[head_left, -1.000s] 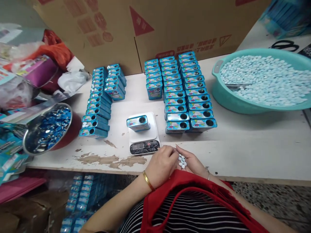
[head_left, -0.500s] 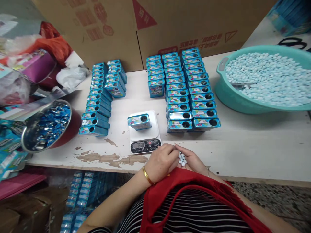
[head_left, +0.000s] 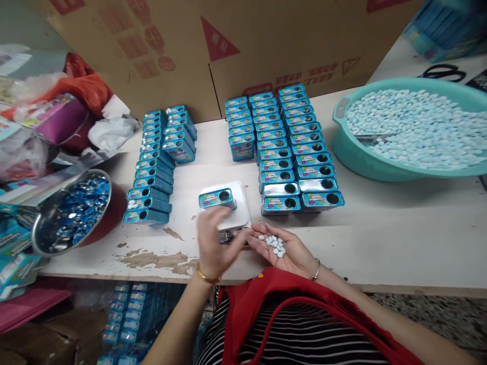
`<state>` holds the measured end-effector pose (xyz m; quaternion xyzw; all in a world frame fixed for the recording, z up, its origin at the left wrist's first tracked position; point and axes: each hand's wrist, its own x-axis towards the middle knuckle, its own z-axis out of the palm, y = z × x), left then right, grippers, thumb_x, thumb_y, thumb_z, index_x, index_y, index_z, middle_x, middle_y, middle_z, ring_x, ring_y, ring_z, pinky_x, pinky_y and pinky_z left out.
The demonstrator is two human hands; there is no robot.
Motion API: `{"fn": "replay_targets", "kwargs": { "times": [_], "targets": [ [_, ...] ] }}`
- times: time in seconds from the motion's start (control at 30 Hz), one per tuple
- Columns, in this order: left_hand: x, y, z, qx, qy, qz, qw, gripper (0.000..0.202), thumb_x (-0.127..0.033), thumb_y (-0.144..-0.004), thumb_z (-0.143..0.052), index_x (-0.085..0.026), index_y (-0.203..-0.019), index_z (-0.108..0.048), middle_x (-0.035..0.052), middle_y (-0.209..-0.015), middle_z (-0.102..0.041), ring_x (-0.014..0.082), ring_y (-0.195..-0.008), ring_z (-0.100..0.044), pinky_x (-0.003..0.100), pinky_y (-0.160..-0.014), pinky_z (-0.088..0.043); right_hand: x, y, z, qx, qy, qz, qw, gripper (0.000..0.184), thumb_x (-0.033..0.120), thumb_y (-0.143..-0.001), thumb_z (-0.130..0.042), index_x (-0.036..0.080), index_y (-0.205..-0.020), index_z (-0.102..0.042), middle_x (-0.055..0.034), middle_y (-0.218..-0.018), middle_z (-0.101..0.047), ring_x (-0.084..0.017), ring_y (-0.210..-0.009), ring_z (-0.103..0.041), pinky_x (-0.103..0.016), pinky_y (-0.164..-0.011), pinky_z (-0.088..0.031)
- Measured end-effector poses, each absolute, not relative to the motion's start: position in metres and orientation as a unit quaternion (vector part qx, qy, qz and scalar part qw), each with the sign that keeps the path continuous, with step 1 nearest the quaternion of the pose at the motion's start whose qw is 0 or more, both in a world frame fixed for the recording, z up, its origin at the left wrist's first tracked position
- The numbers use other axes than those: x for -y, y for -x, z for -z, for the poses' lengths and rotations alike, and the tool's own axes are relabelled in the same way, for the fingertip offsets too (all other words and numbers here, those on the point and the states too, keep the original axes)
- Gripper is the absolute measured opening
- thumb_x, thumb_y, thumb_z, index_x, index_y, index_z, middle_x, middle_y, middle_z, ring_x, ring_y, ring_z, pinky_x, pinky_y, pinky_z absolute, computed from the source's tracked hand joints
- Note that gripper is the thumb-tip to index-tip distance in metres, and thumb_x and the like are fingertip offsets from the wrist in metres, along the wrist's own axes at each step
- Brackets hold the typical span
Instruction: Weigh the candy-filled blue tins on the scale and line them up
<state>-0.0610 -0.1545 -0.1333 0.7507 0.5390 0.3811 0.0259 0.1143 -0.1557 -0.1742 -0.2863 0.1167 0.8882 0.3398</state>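
My left hand [head_left: 215,243] is smeared by motion, thumb and fingers apart, its fingertips just in front of a blue candy tin [head_left: 213,197]. Whether it touches the tin I cannot tell. The tin stands upright on a white kitchen scale [head_left: 239,203], its round top hole uncovered. My left hand hides part of the scale's display. Palm up, my right hand [head_left: 294,253] holds several pale blue-white candies [head_left: 276,243] on its slightly cupped palm, close to the scale's front right corner.
Rows of blue tins [head_left: 281,175] stand behind and right of the scale, more tins [head_left: 152,182] to the left. A turquoise basin [head_left: 380,167] full of candies is at right, a metal bowl [head_left: 106,218] of blue lids at left. A cardboard box [head_left: 266,45] backs the table.
My left hand has left my right hand and moved left toward the tin on the scale. My right hand has opened out flatter, showing more candies. The view has shifted slightly.
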Motion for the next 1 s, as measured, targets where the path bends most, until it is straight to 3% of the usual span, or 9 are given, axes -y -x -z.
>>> {"fn": "replay_targets", "kwargs": {
  "times": [0.07,0.13,0.23,0.3,0.4,0.53,1.0],
  "targets": [
    [0.139,0.088,0.139,-0.612,-0.669,-0.422,0.015,0.078,-0.044,-0.071,-0.073,-0.021,-0.134,-0.033,0.0137,-0.127,-0.049,0.0264,-0.116,-0.048,0.039,-0.088,-0.046,0.15,-0.106,0.168,-0.11,0.293,-0.886,0.343,0.024,0.017,-0.091,-0.044,0.005,-0.105,-0.059,-0.0172,-0.104,-0.068,-0.021,-0.102,-0.066,-0.03,-0.091,-0.053],
    [0.123,0.11,0.149,-0.624,-0.666,-0.397,0.093,0.089,-0.047,-0.069,-0.073,-0.019,-0.14,-0.027,0.0154,-0.134,-0.046,0.0275,-0.12,-0.048,0.039,-0.089,-0.046,0.145,-0.098,0.165,-0.107,0.295,-0.885,0.343,0.024,0.017,-0.091,-0.044,0.004,-0.105,-0.058,-0.017,-0.104,-0.068,-0.022,-0.104,-0.065,-0.031,-0.093,-0.052],
    [0.109,0.125,0.158,-0.565,-0.725,-0.345,0.192,0.057,-0.04,-0.08,-0.064,-0.019,-0.129,-0.044,0.0103,-0.118,-0.061,0.0223,-0.105,-0.059,0.035,-0.087,-0.047,0.14,-0.088,0.164,-0.106,0.296,-0.883,0.35,0.023,0.018,-0.091,-0.044,0.004,-0.104,-0.057,-0.0162,-0.101,-0.069,-0.021,-0.101,-0.067,-0.03,-0.091,-0.052],
    [0.109,0.123,0.151,-0.516,-0.78,-0.318,0.155,0.037,-0.028,-0.083,-0.058,-0.02,-0.119,-0.054,0.0077,-0.111,-0.065,0.0204,-0.1,-0.061,0.035,-0.086,-0.046,0.137,-0.083,0.163,-0.115,0.295,-0.878,0.359,0.022,0.018,-0.092,-0.043,0.005,-0.101,-0.058,-0.0146,-0.095,-0.07,-0.019,-0.095,-0.069,-0.03,-0.089,-0.053],
    [0.118,0.114,0.131,-0.436,-0.861,-0.264,0.004,0.038,-0.013,-0.08,-0.056,-0.024,-0.117,-0.057,0.0073,-0.115,-0.065,0.0221,-0.105,-0.059,0.038,-0.09,-0.04,0.132,-0.078,0.16,-0.135,0.278,-0.869,0.386,0.02,0.017,-0.092,-0.043,0.007,-0.095,-0.059,-0.0098,-0.082,-0.07,-0.017,-0.082,-0.07,-0.032,-0.087,-0.054],
    [0.129,0.107,0.118,-0.376,-0.889,-0.231,-0.122,0.035,-0.011,-0.082,-0.055,-0.024,-0.114,-0.059,0.0072,-0.108,-0.069,0.0221,-0.101,-0.061,0.039,-0.09,-0.038,0.126,-0.073,0.152,-0.149,0.284,-0.857,0.404,0.021,0.015,-0.092,-0.042,0.007,-0.092,-0.061,-0.008,-0.077,-0.07,-0.013,-0.072,-0.068,-0.028,-0.081,-0.056],
    [0.142,0.112,0.128,-0.387,-0.856,-0.278,-0.199,0.033,-0.01,-0.081,-0.056,-0.022,-0.111,-0.063,0.0088,-0.102,-0.071,0.0213,-0.094,-0.063,0.038,-0.085,-0.039,0.126,-0.074,0.146,-0.134,0.274,-0.869,0.389,0.022,0.01,-0.091,-0.041,0.004,-0.096,-0.062,-0.008,-0.076,-0.069,-0.013,-0.075,-0.069,-0.025,-0.079,-0.056]
  ]
}}
